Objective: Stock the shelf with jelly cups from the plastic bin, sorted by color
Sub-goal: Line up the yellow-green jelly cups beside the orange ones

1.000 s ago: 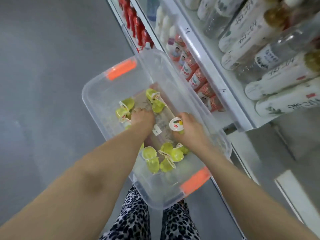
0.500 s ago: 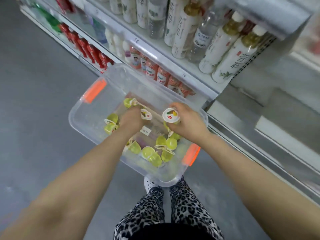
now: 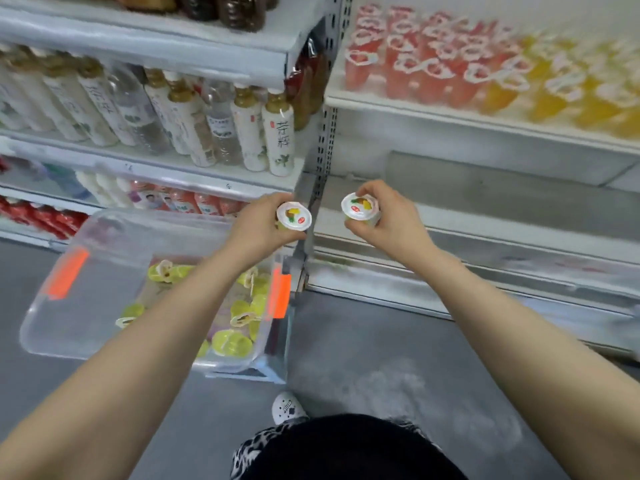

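Outstretched left hand [image 3: 259, 227], right hand [image 3: 389, 220] each grip cup [image 3: 293, 216].

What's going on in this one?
A person is stocking jelly cups. The left hand grips a cup and the right hand grips a second cup, both lids up, in front of the shelving. The bin on the floor to the left holds green cups. The shelf up on the right carries pink cups and yellow cups.
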Demonstrator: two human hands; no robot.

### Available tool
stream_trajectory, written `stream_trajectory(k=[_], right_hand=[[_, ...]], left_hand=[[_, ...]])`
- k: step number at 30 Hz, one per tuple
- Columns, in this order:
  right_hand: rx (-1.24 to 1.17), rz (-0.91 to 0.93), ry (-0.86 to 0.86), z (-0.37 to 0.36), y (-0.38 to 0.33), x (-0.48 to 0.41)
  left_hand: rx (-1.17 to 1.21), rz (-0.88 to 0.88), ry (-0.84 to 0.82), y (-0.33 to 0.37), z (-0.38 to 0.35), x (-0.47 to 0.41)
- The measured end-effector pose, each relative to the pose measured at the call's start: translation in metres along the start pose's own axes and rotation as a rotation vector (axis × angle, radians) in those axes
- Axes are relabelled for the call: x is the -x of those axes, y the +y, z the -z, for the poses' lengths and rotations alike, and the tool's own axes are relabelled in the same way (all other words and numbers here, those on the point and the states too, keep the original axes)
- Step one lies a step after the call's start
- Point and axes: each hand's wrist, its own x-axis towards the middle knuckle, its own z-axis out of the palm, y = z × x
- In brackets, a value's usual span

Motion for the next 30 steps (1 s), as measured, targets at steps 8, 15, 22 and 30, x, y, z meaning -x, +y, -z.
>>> stream_trajectory(k=[8, 15, 22, 30], right_hand=[[0.029, -0.130, 0.222, 0.135, 0.098, 0.069], [0.101, -0.195, 0.370, 0.256, 0.184, 0.136], [0.171, -0.252, 0.514, 0.361, 0.255, 0.176], [0.197, -0.330, 0.656, 0.446, 0.318, 0.185]], left_hand=[[0.052, -0.246, -0.038, 0.162, -0.084, -0.019], [0.201, -0.350, -0.109, 0.308, -0.163, -0.025], [0.283, -0.453, -0.142, 0.425, -0.227, -0.038], [0.248, -0.595, -0.147, 0.534, -0.276, -0.077]])
